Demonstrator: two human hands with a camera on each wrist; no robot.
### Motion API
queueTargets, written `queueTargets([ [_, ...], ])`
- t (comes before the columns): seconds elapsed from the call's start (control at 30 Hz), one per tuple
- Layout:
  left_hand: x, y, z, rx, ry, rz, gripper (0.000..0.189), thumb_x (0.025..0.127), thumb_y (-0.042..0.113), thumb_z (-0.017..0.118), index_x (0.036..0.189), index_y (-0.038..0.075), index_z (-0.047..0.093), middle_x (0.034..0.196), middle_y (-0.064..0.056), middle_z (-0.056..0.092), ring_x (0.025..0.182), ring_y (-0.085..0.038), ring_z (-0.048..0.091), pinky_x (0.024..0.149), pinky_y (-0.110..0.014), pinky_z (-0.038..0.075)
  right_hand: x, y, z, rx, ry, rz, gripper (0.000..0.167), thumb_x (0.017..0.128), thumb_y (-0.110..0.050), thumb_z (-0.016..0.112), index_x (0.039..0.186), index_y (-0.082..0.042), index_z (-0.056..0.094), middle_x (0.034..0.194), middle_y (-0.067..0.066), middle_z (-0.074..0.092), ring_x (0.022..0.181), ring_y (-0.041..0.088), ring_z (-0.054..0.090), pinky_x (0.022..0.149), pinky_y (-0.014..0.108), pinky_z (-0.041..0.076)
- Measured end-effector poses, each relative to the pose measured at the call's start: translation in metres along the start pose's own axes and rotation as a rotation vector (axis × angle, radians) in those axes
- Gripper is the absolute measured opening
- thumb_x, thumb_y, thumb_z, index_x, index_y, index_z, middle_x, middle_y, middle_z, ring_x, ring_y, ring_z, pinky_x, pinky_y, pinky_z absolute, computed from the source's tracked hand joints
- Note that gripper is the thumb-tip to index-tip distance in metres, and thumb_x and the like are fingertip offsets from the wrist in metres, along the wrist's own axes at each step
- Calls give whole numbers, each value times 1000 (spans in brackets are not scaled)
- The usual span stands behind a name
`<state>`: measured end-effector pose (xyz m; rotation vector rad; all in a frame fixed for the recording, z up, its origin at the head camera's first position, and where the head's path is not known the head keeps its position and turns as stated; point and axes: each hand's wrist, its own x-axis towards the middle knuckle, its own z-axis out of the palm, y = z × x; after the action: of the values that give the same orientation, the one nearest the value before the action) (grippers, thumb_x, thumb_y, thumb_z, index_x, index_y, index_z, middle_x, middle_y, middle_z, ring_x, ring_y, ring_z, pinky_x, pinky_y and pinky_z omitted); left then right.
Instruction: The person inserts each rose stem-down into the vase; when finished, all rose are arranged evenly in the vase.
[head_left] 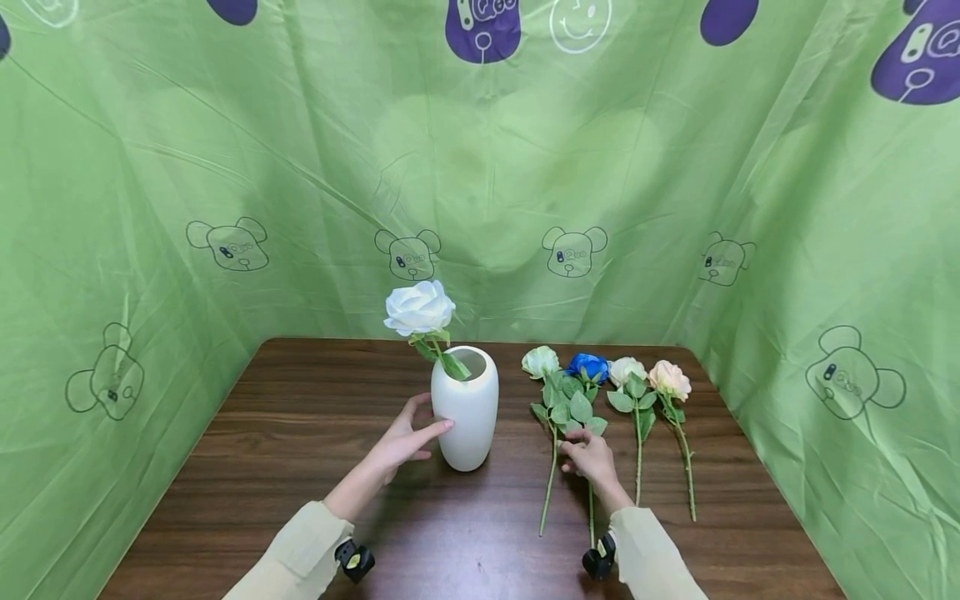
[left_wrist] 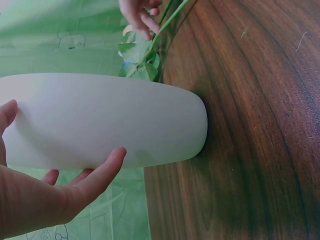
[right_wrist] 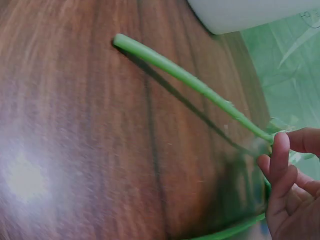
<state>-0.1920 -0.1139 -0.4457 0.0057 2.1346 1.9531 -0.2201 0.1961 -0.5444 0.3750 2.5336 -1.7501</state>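
Note:
A white vase (head_left: 467,425) stands upright on the table, holding one white rose (head_left: 420,310) that leans left over its mouth. My left hand (head_left: 405,442) rests against the vase's left side, thumb on its front and the other fingers spread, fairly straight. To the right, my right hand (head_left: 592,458) pinches the stem (right_wrist: 195,85) of a pale green-white rose (head_left: 541,362) between thumb and fingertips, just below its leaves. That stem's cut end points toward me, its shadow beside it on the wood. Next to it lies a blue rose (head_left: 588,367), its stem partly hidden under my right hand.
Right of the blue rose, a cream rose (head_left: 627,372) and a peach rose (head_left: 670,380) lie with stems toward me. The dark wooden table (head_left: 300,433) is enclosed by a green printed cloth (head_left: 480,183) at the back and sides.

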Motion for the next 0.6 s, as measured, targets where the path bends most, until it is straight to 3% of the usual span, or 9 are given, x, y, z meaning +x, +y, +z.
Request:
queueTargets([
  [0.17, -13, 18, 4, 2, -9, 0, 62, 83, 22, 63, 132, 6, 28, 123, -22, 37, 106, -37, 44, 75, -49, 45, 2, 6, 7, 117, -52, 65, 32, 78, -6, 63, 106, 5, 52, 73, 13, 63, 50, 20, 59, 41, 22, 41],
  [0.33, -14, 18, 4, -4, -13, -1, 63, 83, 22, 63, 132, 6, 28, 123, -22, 38, 106, -37, 45, 75, -48, 45, 2, 6, 12, 268, -106, 103, 37, 79, 1, 59, 113, 7, 47, 82, 20, 63, 50, 15, 58, 43, 19, 42],
  [0.6, -15, 20, 4, -1, -14, -2, 62, 83, 22, 62, 132, 6, 28, 122, -22, 38, 105, -36, 45, 76, -48, 44, 9, 18, 13, 337, -194, 9, 49, 75, 0, 55, 121, 4, 39, 90, 22, 62, 56, 12, 59, 50, 20, 46],
])
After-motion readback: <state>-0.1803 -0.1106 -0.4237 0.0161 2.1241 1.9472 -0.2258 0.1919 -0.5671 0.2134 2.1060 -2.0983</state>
